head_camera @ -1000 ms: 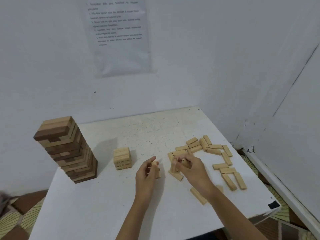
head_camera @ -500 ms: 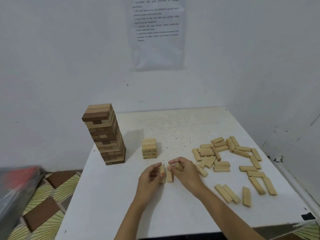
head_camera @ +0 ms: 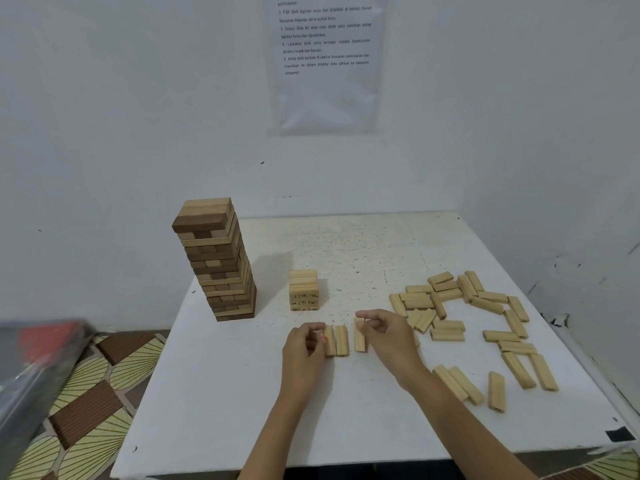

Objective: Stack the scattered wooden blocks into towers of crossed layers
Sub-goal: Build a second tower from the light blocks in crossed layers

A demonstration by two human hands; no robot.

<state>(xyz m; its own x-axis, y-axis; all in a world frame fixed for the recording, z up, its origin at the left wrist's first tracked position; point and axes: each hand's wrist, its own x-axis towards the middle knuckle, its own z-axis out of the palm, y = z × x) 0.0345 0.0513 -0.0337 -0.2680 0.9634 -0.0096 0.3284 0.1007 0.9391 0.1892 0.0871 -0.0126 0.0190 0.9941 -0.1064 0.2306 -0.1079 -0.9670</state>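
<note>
Three light wooden blocks lie side by side on the white table (head_camera: 346, 410), pointing away from me. My left hand (head_camera: 304, 351) pinches the left block (head_camera: 330, 341), which touches the middle block (head_camera: 342, 340). My right hand (head_camera: 388, 336) holds the far end of the right block (head_camera: 360, 337), a small gap away from the other two. Several loose blocks (head_camera: 478, 317) lie scattered to the right. A short light tower (head_camera: 303, 289) stands behind my hands. A tall tower (head_camera: 216, 258) of mixed dark and light blocks stands at the left.
White walls close the table at the back and right, with a printed sheet (head_camera: 327, 60) taped up. A patterned floor (head_camera: 93, 403) and a grey and red plastic bag (head_camera: 31, 368) lie to the left. A black tape mark (head_camera: 620, 435) sits at the table's front right corner.
The view has swung left. My hands have laid the held blocks flat in a row on the table, in front of the short tower.
</note>
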